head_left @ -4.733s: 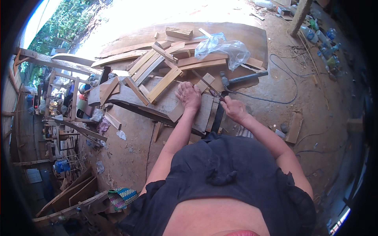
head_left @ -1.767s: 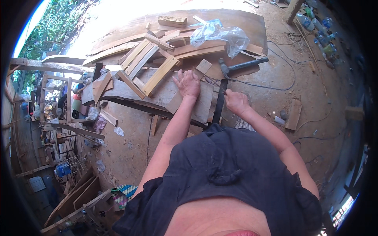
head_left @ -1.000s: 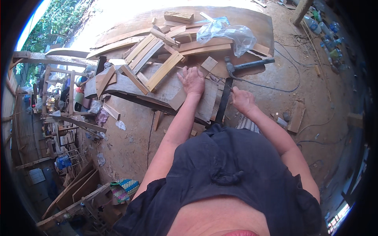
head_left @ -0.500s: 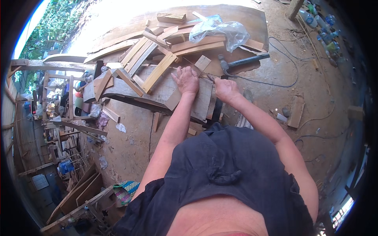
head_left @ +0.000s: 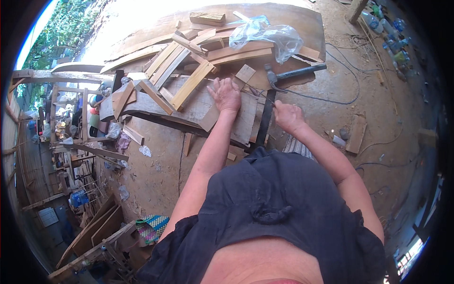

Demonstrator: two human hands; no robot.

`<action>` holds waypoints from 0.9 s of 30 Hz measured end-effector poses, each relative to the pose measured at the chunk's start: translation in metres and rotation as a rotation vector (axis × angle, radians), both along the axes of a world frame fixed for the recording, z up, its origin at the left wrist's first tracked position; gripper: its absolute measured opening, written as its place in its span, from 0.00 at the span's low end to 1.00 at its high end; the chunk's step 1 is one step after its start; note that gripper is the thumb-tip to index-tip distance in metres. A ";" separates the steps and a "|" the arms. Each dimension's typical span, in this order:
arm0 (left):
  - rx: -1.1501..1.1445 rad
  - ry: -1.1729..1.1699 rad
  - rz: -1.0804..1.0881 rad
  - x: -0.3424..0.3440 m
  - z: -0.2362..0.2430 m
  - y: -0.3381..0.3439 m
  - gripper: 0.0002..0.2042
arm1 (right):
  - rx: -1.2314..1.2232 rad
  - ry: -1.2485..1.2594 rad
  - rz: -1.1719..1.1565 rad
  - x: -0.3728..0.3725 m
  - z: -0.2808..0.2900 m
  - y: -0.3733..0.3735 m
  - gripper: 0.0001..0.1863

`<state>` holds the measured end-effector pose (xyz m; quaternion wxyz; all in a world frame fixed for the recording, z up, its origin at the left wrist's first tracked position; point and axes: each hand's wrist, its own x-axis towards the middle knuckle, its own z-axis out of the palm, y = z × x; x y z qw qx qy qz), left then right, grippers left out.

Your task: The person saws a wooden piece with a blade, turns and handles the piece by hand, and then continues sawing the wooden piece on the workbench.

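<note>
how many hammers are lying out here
1. The hammer lies on the ground past the right hand, head toward the left hand, dark handle pointing right, just below the clear plastic bag. Others could be hidden among the wood offcuts.

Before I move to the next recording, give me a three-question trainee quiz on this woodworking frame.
1. True or false: the left hand lies flat on a wooden board.
2. The hammer lies: A) in the left hand, B) on the ground beyond the right hand, C) under the clear plastic bag.
3. Fill in: beside the board, under the right hand, runs a dark ____.

Key: 1 true; 2 B; 3 bar. The right hand's fingers close on something thin; what it is cannot be told.
</note>
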<state>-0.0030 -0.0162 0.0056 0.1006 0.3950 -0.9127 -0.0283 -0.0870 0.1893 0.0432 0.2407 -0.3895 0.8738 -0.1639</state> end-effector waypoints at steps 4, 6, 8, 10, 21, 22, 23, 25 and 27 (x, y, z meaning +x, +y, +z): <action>-0.011 -0.012 0.007 0.000 -0.003 0.000 0.11 | -0.085 -0.061 0.028 -0.003 0.011 0.004 0.12; -0.010 0.003 0.005 0.001 -0.004 -0.001 0.11 | -0.093 -0.094 0.050 -0.008 0.013 0.006 0.13; -0.004 -0.005 0.004 -0.001 -0.002 0.001 0.12 | -0.144 -0.086 0.034 -0.014 0.013 0.005 0.13; 0.003 -0.013 0.006 -0.001 -0.001 0.001 0.12 | -0.073 -0.321 -0.016 -0.019 0.024 0.002 0.13; 0.013 -0.020 0.023 0.002 -0.001 -0.001 0.12 | -0.181 -0.030 0.028 -0.028 0.058 0.014 0.12; 0.016 -0.019 0.017 0.001 0.000 0.002 0.12 | -0.187 -0.024 0.014 -0.026 0.048 0.015 0.12; 0.009 -0.024 0.021 0.000 0.000 0.002 0.12 | -0.195 -0.016 0.004 -0.025 0.039 0.013 0.12; 0.001 -0.029 0.025 -0.003 -0.001 0.001 0.12 | -0.171 -0.031 0.014 -0.019 0.029 0.001 0.12; -0.003 -0.023 0.011 -0.002 -0.002 0.002 0.12 | -0.147 -0.052 0.032 -0.010 0.015 -0.011 0.12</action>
